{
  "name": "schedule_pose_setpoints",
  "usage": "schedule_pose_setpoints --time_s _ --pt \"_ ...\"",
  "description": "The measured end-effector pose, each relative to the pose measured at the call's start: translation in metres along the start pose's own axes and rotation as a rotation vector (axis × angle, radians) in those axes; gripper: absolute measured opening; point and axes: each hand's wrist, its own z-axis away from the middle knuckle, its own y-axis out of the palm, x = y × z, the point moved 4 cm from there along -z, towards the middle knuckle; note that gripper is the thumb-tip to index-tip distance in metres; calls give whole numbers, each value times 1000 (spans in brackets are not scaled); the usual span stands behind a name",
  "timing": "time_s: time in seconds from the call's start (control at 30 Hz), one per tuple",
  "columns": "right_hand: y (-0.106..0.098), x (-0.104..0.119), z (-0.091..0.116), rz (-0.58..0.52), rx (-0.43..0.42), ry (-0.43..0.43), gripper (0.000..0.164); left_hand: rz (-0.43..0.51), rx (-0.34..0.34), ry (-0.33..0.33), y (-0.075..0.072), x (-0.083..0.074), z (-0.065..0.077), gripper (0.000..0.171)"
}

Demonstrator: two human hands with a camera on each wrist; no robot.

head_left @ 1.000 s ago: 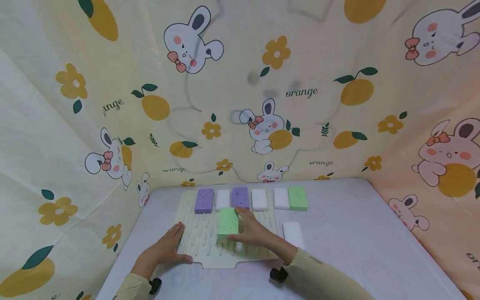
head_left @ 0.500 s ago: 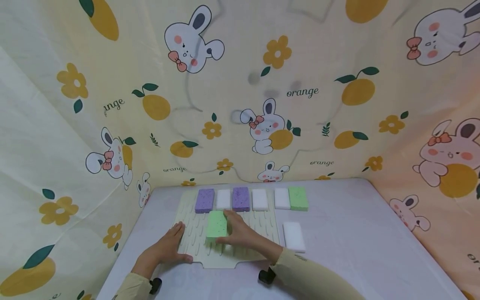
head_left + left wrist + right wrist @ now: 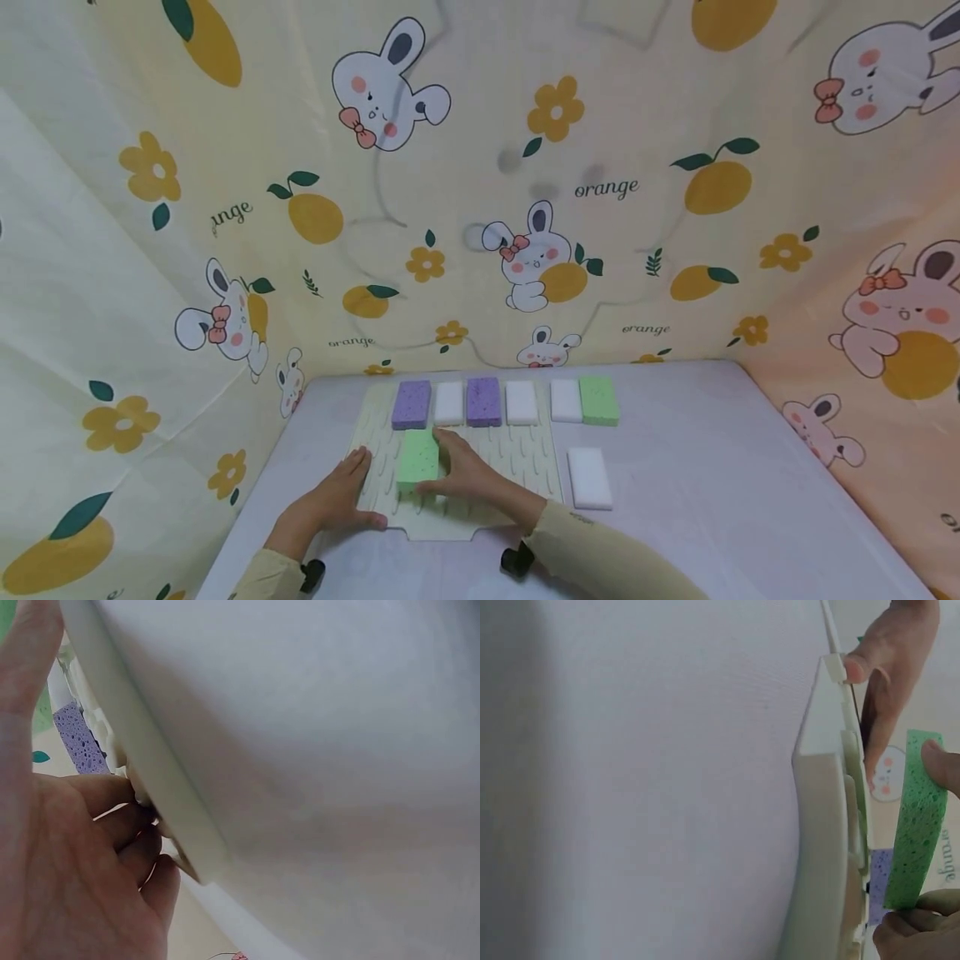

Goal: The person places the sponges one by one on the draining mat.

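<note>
In the head view a cream draining mat with raised ridges (image 3: 517, 462) lies on the table. My left hand (image 3: 330, 500) rests at its near left corner, fingers along the left edge and thumb stretched along the front edge. My right hand (image 3: 476, 479) pinches a green sponge (image 3: 420, 458) between thumb and fingers over the left part of the mat. From the right wrist, a gap shows between this green sponge (image 3: 915, 825) and the mat. Along the mat's back lie a purple sponge (image 3: 411, 406), a white block (image 3: 449, 404), another purple sponge (image 3: 483, 402) and another white block (image 3: 521, 403).
Just right of the mat at the back, a white block (image 3: 566, 401) and a second green sponge (image 3: 599, 402) lie side by side. Nearer the front is another white block (image 3: 590, 479). A patterned cloth (image 3: 637, 250) hangs behind the table.
My right hand has carried the green sponge left across the mat and a little towards me. The left hand has kept its place at the corner.
</note>
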Motion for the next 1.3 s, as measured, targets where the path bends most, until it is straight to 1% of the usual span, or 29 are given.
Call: schedule_pose_setpoints --time_s 0.1,0.33,0.53,0.7,0.77,0.93,1.07,1.3 --pt "4 0 -3 -4 -8 3 110 -9 -2 0 -1 -1 0 136" --pt "14 4 -9 -14 0 9 110 7 4 11 -1 -2 1 134" --pt "21 5 -16 14 -3 14 109 -1 -6 23 1 0 1 133" --pt "25 4 -20 -3 -6 43 110 -8 -10 23 2 2 0 135" --pt "27 4 -21 19 -11 47 111 -10 -12 24 2 2 0 135" --pt "31 3 -21 68 -24 56 116 -10 -4 12 3 1 0 133" --pt "33 2 -19 73 -18 74 119 -10 1 3 3 -2 1 132" --pt "29 4 -18 56 10 63 116 -21 -1 7 1 -1 1 133"
